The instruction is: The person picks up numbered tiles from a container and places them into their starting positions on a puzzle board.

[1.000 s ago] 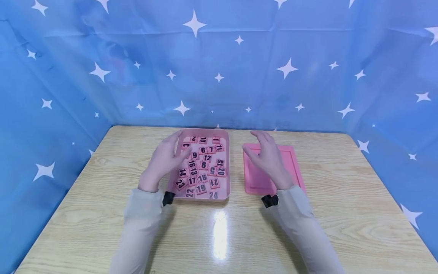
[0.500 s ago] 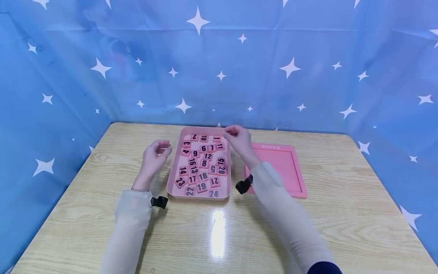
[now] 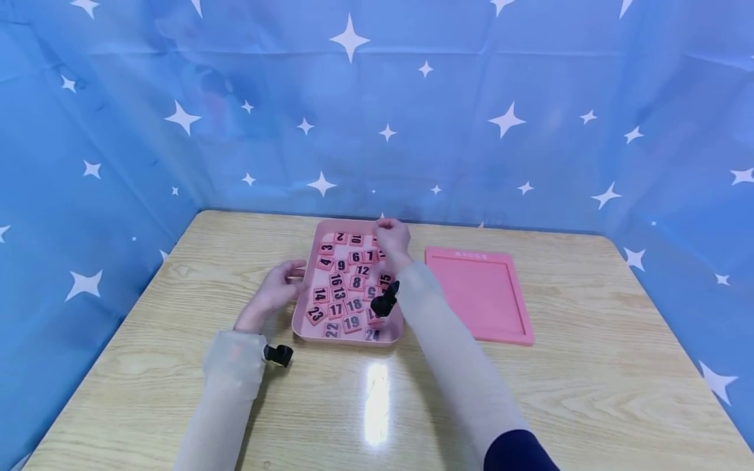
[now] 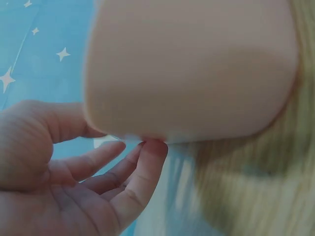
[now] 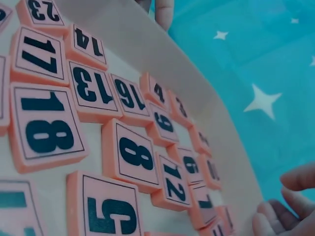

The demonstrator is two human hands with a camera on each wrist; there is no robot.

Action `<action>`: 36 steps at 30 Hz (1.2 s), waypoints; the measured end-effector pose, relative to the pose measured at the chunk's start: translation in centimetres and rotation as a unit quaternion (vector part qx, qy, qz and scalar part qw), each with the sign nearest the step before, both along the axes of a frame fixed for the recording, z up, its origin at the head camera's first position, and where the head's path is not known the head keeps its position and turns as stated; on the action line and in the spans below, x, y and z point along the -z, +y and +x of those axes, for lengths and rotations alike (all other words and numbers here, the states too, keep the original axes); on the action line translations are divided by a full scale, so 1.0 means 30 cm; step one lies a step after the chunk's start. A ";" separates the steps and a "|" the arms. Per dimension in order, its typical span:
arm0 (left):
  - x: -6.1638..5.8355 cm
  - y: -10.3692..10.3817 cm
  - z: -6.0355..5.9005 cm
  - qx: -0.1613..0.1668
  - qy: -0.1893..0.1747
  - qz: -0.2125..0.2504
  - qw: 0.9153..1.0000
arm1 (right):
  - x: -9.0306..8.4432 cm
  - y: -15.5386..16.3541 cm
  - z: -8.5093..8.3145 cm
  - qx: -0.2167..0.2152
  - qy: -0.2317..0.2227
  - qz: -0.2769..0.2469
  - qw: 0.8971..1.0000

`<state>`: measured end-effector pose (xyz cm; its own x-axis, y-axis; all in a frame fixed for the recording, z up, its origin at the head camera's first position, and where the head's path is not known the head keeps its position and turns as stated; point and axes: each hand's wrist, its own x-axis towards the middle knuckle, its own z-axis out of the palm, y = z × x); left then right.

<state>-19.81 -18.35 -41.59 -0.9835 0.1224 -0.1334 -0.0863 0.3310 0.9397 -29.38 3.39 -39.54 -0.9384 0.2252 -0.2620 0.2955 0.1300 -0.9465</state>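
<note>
Pink tray (image 3: 306, 307) of numbered tiles (image 3: 351, 288)

I see a glossy wood-grain table (image 3: 530, 392), a smooth matt pink plastic tray (image 3: 306, 307), soft foam-like number tiles (image 3: 352, 322), and a shiny blue plastic-looking curtain (image 3: 530, 163).

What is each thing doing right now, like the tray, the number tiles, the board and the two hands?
Tray: flat on the table, holding loose tiles.
Number tiles: jumbled, number side up, some tilted.
Board: flat beside the tray, with no tiles in it.
Left hand: fingers relaxed, touching the tray's left wall.
Right hand: fingers curled at the tray's far corner; its grip is unclear.
Table: bearing the tray and the board.
</note>
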 end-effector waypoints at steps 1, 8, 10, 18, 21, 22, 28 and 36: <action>0.004 -0.001 0.002 0.000 0.002 -0.006 1.000 | 0.006 -0.003 -0.004 0.001 -0.002 0.002 1.000; 0.014 -0.003 0.007 0.010 0.021 -0.013 1.000 | 0.038 -0.018 -0.027 0.002 -0.014 0.030 0.999; 0.015 -0.003 0.006 0.009 0.020 -0.011 1.000 | 0.042 -0.021 -0.031 0.001 -0.014 0.046 0.999; 0.025 -0.006 0.005 0.006 0.036 -0.015 0.999 | 0.061 -0.032 -0.037 -0.004 -0.007 0.096 0.995; 0.030 -0.007 0.006 0.002 0.036 -0.009 0.999 | 0.072 -0.036 -0.037 -0.012 0.004 0.116 0.993; 0.031 -0.006 0.006 0.001 0.036 -0.009 0.999 | 0.075 -0.036 -0.037 -0.015 0.008 0.120 0.993; 0.030 -0.003 0.005 -0.015 0.032 -0.011 0.999 | 0.079 -0.034 -0.039 -0.036 0.013 0.147 0.988; 0.034 -0.006 0.005 -0.016 0.027 -0.016 0.999 | 0.086 -0.030 -0.042 -0.068 0.003 0.182 0.981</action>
